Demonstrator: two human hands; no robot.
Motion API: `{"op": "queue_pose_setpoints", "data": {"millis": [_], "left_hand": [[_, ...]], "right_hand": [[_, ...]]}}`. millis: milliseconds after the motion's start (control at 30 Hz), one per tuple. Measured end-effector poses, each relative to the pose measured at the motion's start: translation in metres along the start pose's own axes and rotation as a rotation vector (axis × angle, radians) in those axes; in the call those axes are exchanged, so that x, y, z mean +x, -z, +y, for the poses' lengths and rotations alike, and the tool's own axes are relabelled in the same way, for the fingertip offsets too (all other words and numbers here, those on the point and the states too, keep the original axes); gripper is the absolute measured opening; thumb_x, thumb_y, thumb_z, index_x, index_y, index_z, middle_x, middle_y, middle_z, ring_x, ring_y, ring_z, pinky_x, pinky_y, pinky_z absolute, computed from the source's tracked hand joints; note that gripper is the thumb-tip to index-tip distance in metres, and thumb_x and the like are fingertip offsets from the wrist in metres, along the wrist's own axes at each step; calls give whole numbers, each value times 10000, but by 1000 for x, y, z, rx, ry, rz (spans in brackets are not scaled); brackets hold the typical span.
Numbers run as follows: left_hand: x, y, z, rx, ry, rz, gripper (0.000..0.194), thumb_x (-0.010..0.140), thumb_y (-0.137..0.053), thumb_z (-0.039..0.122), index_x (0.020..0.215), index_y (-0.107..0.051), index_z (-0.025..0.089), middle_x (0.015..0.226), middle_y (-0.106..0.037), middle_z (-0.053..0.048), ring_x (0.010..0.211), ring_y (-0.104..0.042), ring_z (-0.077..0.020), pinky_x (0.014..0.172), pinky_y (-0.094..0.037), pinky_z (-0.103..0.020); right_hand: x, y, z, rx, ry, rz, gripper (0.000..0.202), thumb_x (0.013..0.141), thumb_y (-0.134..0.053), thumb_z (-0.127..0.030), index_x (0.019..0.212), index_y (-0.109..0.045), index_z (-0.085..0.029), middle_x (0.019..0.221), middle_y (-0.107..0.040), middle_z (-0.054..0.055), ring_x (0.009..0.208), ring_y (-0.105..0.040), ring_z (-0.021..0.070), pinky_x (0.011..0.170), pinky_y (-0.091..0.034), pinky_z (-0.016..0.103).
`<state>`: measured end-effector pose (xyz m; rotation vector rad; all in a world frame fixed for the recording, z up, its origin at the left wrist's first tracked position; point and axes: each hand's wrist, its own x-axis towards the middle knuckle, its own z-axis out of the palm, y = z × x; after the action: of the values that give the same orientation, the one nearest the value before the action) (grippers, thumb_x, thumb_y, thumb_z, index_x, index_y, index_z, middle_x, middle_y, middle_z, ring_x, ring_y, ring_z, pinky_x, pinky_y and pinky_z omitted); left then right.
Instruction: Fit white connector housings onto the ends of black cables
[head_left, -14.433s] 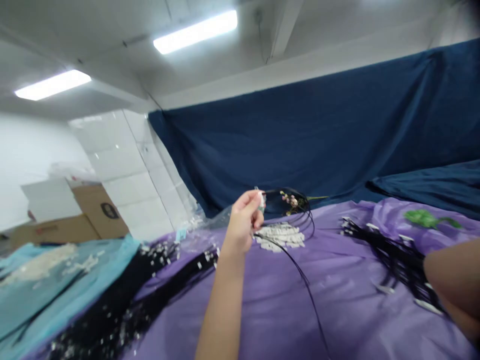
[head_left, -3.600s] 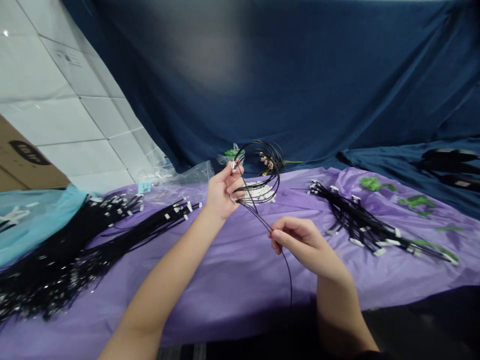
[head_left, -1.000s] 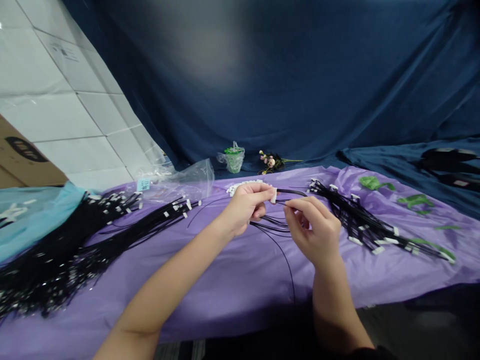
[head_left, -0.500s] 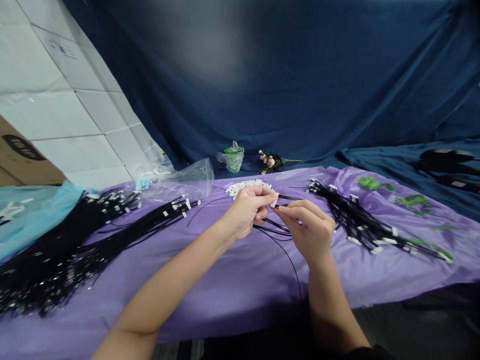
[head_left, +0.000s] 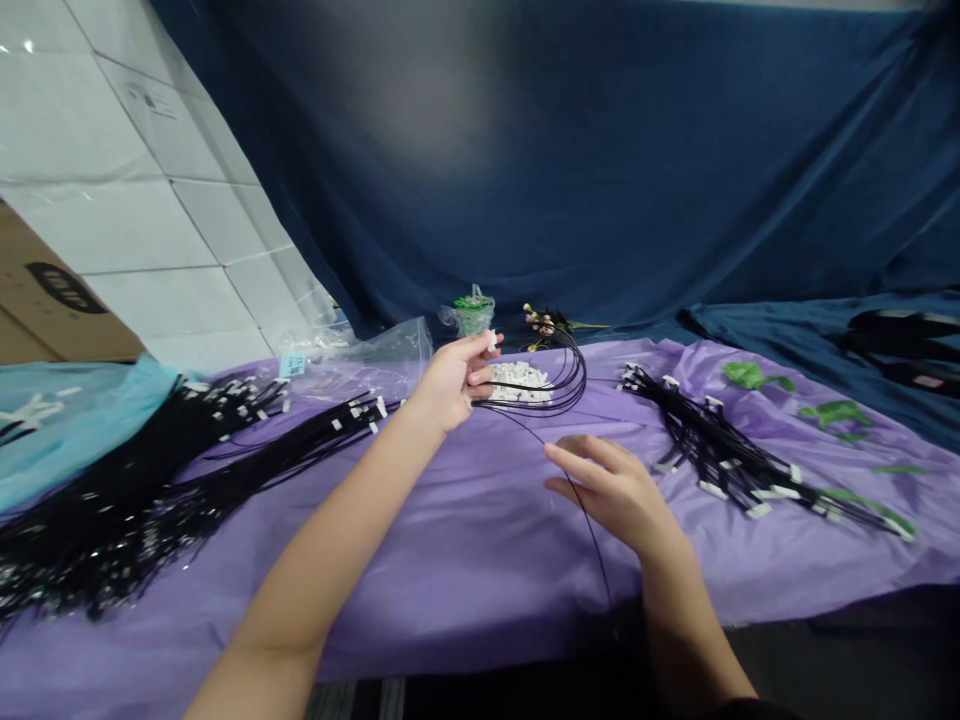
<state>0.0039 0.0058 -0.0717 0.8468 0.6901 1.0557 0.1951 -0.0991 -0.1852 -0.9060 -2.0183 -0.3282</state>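
My left hand (head_left: 456,382) is closed on a looped bundle of black cables (head_left: 574,375), with a small white connector (head_left: 492,342) between thumb and fingertips. The loops bulge to the right, over a pile of small white pieces (head_left: 523,380). My right hand (head_left: 600,485) is lower and to the right, its fingers apart. One thin black strand hangs from the bundle and passes by its fingers; whether they touch it I cannot tell.
Large black cable bundles (head_left: 105,490) with white ends lie at the left on the purple cloth (head_left: 450,560). Another cable bundle (head_left: 720,435) lies at the right, near green leaves (head_left: 750,375). Behind are a clear plastic bag (head_left: 375,355), a wrapped plant cup (head_left: 474,312) and small flowers (head_left: 541,320).
My left hand has moved left and up with the cables, which now show as wide loops. My right hand has come away from the white connector, moved down and opened.
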Motion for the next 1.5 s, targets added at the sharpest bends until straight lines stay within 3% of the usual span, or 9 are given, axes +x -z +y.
{"op": "queue_pose_setpoints", "data": {"millis": [133,300,467,567,667,800,900,1167,1500], "left_hand": [[2,0,-2,8,1,24,108,863,-579,178,803,-592,90,654,-522,16,327,-294,24,299,-186,-115],[8,2,-10,36,-44,40,95,826,-623,185,796,-590,102,660,-525,17,333,-296,20,304,-175,-123],[8,0,-17,119,-72,21,96,802,-641,190,793,-586,111,690,-527,17,336,-317,18,321,-163,-130],[1,-7,-24,203,-110,-24,107,791,-646,199,791,-565,129,710,-534,23,339,-348,9,326,-149,-134],[-10,-15,-30,254,-142,-90,130,785,-657,218,777,-553,140,664,-516,42,331,-363,2,329,-167,-144],[-24,-21,-34,293,-180,-234,186,776,-698,292,802,-583,147,614,-489,61,331,-367,-1,329,-195,-153],[-30,-21,-35,299,-214,-312,195,778,-704,309,832,-601,153,633,-496,61,341,-373,4,331,-205,-152],[-34,-20,-37,311,-255,-371,161,812,-677,305,856,-610,165,702,-505,58,358,-392,19,337,-227,-144],[-33,-20,-37,472,-327,-306,189,815,-668,330,877,-610,161,728,-516,45,369,-373,17,343,-241,-162]], "right_hand": [[0,-9,-4,384,-31,193,302,827,-698,-153,1110,-691,-257,869,-682,32,776,-655,151,683,-531,292],[6,0,9,983,-308,780,121,877,-658,-316,950,-740,-266,611,-540,-56,445,-474,58,446,-441,216],[15,22,25,1314,-476,1121,216,591,-873,-407,713,-731,-299,684,-544,-87,591,-553,24,574,-524,155],[22,26,17,1294,-484,1022,224,618,-857,-415,781,-743,-314,621,-519,-99,470,-461,-6,512,-490,111],[30,20,0,993,-460,839,161,748,-788,-269,899,-746,-308,595,-547,-82,371,-368,15,350,-348,146],[41,14,-19,395,-383,589,165,763,-730,-98,857,-736,-234,716,-648,-10,556,-538,89,472,-402,223],[47,15,-28,158,-332,509,109,771,-720,-103,829,-703,-194,714,-632,-4,550,-489,83,488,-383,235],[49,21,-36,151,-400,471,85,797,-696,-122,751,-646,-173,634,-549,-30,517,-415,71,472,-336,233],[47,23,-30,185,-500,309,84,847,-653,-187,765,-645,-173,630,-489,-33,539,-401,77,503,-331,242]]}}
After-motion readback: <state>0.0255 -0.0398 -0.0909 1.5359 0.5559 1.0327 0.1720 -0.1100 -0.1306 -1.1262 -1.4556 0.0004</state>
